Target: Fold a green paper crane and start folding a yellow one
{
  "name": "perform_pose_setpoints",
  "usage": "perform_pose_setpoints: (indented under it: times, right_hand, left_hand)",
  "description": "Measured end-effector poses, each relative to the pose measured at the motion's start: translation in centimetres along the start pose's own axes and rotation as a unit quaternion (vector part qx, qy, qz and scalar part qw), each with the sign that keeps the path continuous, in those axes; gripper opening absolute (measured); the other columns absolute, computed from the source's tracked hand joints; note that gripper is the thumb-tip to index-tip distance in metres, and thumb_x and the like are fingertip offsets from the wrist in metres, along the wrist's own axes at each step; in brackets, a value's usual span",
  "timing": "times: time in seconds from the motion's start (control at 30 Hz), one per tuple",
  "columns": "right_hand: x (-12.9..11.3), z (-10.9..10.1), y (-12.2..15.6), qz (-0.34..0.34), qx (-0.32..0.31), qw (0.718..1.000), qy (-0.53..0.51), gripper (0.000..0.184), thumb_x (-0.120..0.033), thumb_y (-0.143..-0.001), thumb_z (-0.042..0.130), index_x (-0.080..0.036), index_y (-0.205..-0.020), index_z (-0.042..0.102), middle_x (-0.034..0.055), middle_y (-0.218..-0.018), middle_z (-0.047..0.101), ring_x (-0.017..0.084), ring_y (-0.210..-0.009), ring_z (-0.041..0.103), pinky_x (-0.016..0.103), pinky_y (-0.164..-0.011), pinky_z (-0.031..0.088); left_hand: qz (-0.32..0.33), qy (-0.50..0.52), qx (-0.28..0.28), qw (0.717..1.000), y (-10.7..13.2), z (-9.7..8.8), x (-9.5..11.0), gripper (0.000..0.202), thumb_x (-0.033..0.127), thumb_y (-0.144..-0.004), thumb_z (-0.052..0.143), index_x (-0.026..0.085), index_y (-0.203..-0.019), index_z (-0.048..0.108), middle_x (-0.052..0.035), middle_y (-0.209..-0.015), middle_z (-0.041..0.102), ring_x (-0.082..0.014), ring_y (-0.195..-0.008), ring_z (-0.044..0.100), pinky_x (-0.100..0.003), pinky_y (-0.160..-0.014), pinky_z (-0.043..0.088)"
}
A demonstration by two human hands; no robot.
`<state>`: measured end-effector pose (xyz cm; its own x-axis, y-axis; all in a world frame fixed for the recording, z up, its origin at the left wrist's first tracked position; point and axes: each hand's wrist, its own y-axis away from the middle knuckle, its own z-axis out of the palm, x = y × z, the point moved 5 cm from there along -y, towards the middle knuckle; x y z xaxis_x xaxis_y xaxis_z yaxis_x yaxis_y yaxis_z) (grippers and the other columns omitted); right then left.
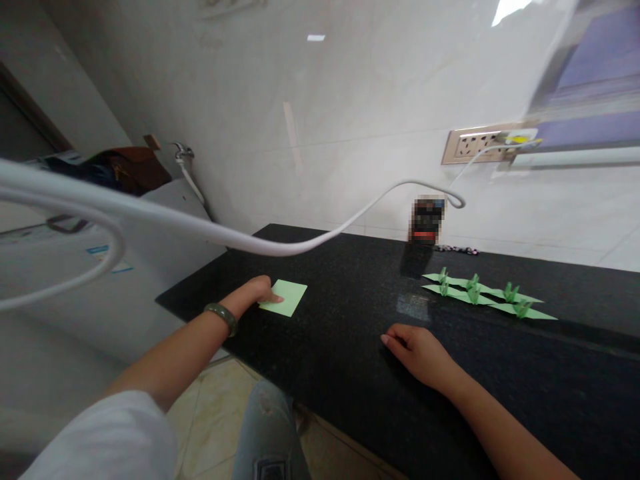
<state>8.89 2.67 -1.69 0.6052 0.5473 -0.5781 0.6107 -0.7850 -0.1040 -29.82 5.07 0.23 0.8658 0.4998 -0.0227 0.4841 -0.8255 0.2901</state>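
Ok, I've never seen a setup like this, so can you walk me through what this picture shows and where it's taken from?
There is no machine here: you are seeing a person's two bare hands. The single picture comes from a camera worn on their head, looking forward and down, so left and right are the wearer's own.

The left hand has its fingers on a light green paper square lying on the black countertop; I can't tell whether they pinch it or just press it. The right hand rests on the counter, curled, with nothing visible in it.

Beyond the right hand stand six folded green paper cranes, in two rows of three. The white cable crossing the view hangs in front of the counter.
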Motion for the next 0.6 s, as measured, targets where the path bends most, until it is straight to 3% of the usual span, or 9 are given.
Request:
perform_pose_setpoints:
  times: [0.33, 0.6]
  right_hand:
    - [0.1, 0.0, -0.1, 0.003, 0.003, 1.000, 0.001, 0.029, -0.036, -0.082, 0.039, -0.018, -0.064, 0.054, 0.0011, -0.059, 0.056, 0.012, -0.055, 0.050, 0.022, -0.052, 0.031]
    - [-0.2, -0.3, 0.0, 0.004, 0.003, 1.000, -0.005, 0.029, -0.036, -0.082, 0.039, -0.018, -0.064, 0.055, 0.0016, -0.060, 0.056, 0.013, -0.056, 0.051, 0.023, -0.052, 0.032]
  left_hand:
    - [-0.010, 0.077, 0.011, 0.997, 2.1, -0.9, 0.2, 0.047, 0.049, -0.038, 0.072, 0.012, -0.067, 0.064, -0.0134, -0.069, 0.065, -0.0266, -0.074, 0.060, -0.027, -0.062, 0.042]
    - [-0.009, 0.204, 0.017, 0.979, 3.1, -0.8, 0.7, 0.034, 0.039, -0.044, 0.073, 0.012, -0.060, 0.060, -0.0087, -0.054, 0.059, -0.0250, -0.058, 0.058, -0.029, -0.049, 0.041]
